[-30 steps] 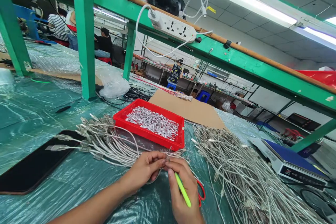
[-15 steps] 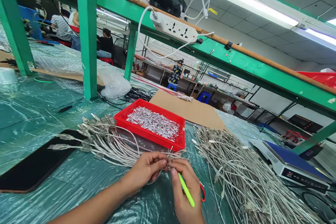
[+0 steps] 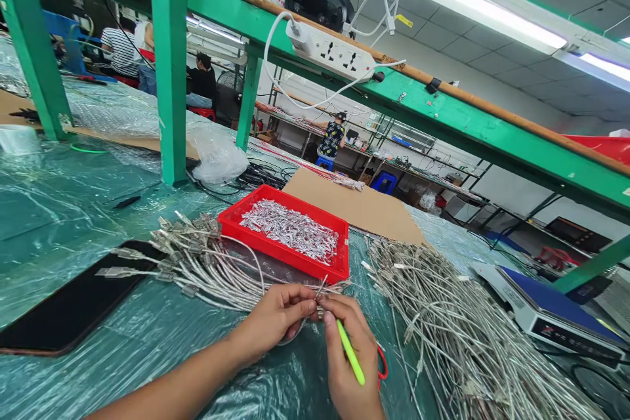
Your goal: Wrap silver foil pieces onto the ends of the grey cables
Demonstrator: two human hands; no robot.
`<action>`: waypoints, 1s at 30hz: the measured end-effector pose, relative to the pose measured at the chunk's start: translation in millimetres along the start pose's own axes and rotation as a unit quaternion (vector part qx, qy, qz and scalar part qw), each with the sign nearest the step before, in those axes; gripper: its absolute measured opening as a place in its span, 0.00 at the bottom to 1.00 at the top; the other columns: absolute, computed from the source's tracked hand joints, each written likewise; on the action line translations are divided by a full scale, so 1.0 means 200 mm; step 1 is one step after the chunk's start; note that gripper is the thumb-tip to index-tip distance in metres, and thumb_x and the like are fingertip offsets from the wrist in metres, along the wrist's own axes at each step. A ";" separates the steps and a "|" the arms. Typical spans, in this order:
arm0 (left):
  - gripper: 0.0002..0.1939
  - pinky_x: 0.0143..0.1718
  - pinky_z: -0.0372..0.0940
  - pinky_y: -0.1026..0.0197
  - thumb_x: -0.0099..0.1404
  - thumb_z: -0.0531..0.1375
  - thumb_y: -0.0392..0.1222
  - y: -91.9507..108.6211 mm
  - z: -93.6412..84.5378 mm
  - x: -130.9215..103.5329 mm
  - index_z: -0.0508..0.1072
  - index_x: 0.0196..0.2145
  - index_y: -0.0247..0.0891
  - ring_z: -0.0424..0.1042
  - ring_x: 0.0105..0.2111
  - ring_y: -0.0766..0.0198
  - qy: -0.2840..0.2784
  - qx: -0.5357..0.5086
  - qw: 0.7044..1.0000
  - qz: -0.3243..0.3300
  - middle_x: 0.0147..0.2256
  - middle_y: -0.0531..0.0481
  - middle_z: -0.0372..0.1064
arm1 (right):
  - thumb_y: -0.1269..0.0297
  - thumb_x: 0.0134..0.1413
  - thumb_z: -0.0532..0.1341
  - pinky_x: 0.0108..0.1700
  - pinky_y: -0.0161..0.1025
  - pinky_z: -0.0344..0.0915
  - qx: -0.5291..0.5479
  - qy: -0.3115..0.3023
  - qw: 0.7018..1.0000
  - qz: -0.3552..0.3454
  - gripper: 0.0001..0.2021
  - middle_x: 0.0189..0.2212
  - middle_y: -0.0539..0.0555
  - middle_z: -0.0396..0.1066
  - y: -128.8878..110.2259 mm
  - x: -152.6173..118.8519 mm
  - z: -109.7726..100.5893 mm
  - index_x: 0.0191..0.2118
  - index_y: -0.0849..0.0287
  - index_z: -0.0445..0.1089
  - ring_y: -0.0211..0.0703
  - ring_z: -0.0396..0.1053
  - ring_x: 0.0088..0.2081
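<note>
My left hand (image 3: 283, 316) pinches the end of a thin cable, just in front of the red tray (image 3: 283, 254). Beside it, almost touching, my right hand (image 3: 350, 354) is closed around a yellow-green pen-like tool (image 3: 352, 353), its fingertips at the same cable end. Small silvery pieces (image 3: 290, 230) fill the tray. Left of my hands lies a bundle of pale cables (image 3: 221, 269) with metal plugs. A larger heap of grey cables (image 3: 457, 321) spreads out on the right. Red handles (image 3: 382, 364) show partly behind my right hand.
A black phone-like slab (image 3: 73, 302) lies at the left on the film-covered table (image 3: 162, 354). Behind the tray is cardboard (image 3: 354, 207). A blue-topped scale (image 3: 551, 308) stands at the right. Green shelf posts (image 3: 170, 72) rise behind; several people sit farther back.
The whole view has shifted slightly, so things appear a little farther right. Both hands keep nearly the same grip at the cable end.
</note>
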State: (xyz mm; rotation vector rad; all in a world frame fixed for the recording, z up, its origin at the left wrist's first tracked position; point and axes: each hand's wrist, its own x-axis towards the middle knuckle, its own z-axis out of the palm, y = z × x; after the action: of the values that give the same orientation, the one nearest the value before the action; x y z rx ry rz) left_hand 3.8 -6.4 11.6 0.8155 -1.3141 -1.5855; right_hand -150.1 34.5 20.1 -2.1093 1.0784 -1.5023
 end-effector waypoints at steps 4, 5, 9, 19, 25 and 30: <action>0.21 0.16 0.47 0.69 0.56 0.65 0.55 0.00 0.01 0.00 0.71 0.35 0.32 0.54 0.15 0.75 0.004 0.005 1.000 0.006 0.23 0.56 0.64 | 0.73 0.63 0.54 0.50 0.43 0.67 0.001 -0.010 1.000 -0.005 0.12 0.44 0.55 0.70 0.01 0.00 0.00 0.46 0.53 0.69 0.44 0.70 0.47; 0.22 0.16 0.47 0.69 0.56 0.65 0.56 -0.01 0.01 0.00 0.71 0.36 0.32 0.54 0.15 0.75 0.008 0.002 1.000 0.008 0.23 0.56 0.64 | 0.73 0.63 0.54 0.50 0.43 0.67 0.002 -0.018 1.000 -0.009 0.12 0.45 0.55 0.70 0.01 0.00 0.00 0.47 0.53 0.69 0.44 0.69 0.47; 0.24 0.14 0.47 0.70 0.55 0.65 0.58 -0.02 0.01 0.00 0.66 0.38 0.35 0.53 0.14 0.75 0.011 -0.005 1.000 0.018 0.21 0.59 0.63 | 0.73 0.62 0.54 0.50 0.44 0.67 0.001 -0.020 1.000 -0.011 0.13 0.45 0.55 0.70 0.01 -0.01 0.00 0.48 0.54 0.69 0.45 0.70 0.48; 0.18 0.14 0.48 0.70 0.58 0.62 0.54 -0.03 0.03 0.00 0.64 0.33 0.37 0.51 0.14 0.75 0.015 0.029 0.999 0.017 0.22 0.59 0.62 | 0.73 0.63 0.53 0.50 0.45 0.68 -0.052 -0.002 0.998 -0.034 0.14 0.46 0.57 0.69 0.05 -0.04 0.01 0.50 0.54 0.68 0.46 0.69 0.49; 0.09 0.17 0.49 0.69 0.60 0.59 0.45 -0.01 0.05 -0.01 0.64 0.32 0.37 0.52 0.16 0.74 0.021 0.047 0.999 0.010 0.25 0.57 0.66 | 0.75 0.63 0.53 0.50 0.45 0.68 -0.123 0.048 0.990 -0.047 0.14 0.46 0.59 0.68 0.10 -0.06 0.03 0.50 0.57 0.68 0.46 0.68 0.49; 0.05 0.21 0.52 0.67 0.59 0.57 0.41 -0.06 0.05 -0.01 0.64 0.32 0.38 0.57 0.19 0.71 0.047 0.071 0.996 0.019 0.25 0.56 0.64 | 0.75 0.61 0.54 0.48 0.46 0.68 -0.147 0.001 0.984 -0.104 0.15 0.46 0.59 0.68 0.10 -0.04 -0.02 0.51 0.57 0.68 0.47 0.68 0.48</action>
State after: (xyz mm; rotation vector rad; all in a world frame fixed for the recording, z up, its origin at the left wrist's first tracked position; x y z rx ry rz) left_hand -6.4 0.5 2.4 0.9353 -1.3784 -1.4185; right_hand -162.2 26.8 3.5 -2.4897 1.1744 -1.5133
